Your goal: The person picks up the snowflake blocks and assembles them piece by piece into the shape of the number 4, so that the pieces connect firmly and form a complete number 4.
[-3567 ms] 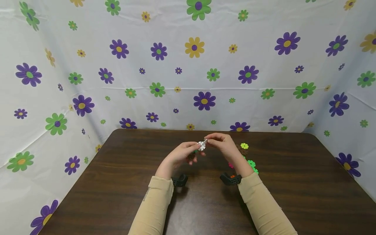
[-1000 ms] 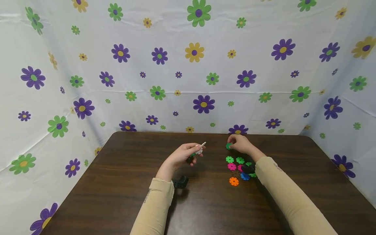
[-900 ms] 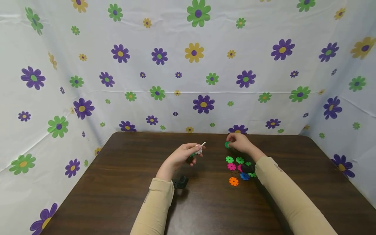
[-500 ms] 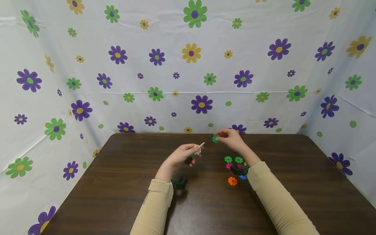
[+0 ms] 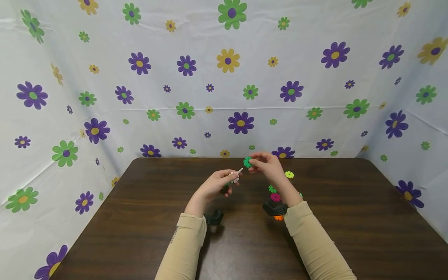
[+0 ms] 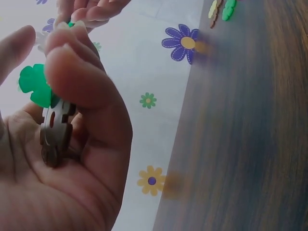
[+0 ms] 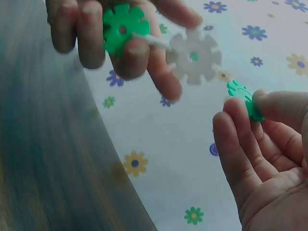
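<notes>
My left hand (image 5: 214, 187) grips a small build of joined interlocking discs over the table. Its white disc (image 7: 183, 62) faces the right hand, with another thin white piece (image 5: 239, 171) seen edge-on. A green disc (image 6: 36, 84) and a brown disc (image 6: 57, 127) sit nearer the left palm, partly covered by fingers. My right hand (image 5: 268, 168) pinches a loose green disc (image 5: 247, 162) between thumb and fingertips. In the right wrist view that loose green disc (image 7: 242, 96) is close to the white disc, with a small gap between them.
Loose discs lie on the brown table (image 5: 168, 241), partly behind the right forearm: yellow (image 5: 289, 174), green (image 5: 272, 189), pink (image 5: 275, 197) and orange (image 5: 278, 218). A flowered white sheet (image 5: 157, 128) hangs along the back and sides.
My right hand let go of the white build, took a green disc from the right of the table, and brought it left, up beside the build. The left hand stays nearly still.
</notes>
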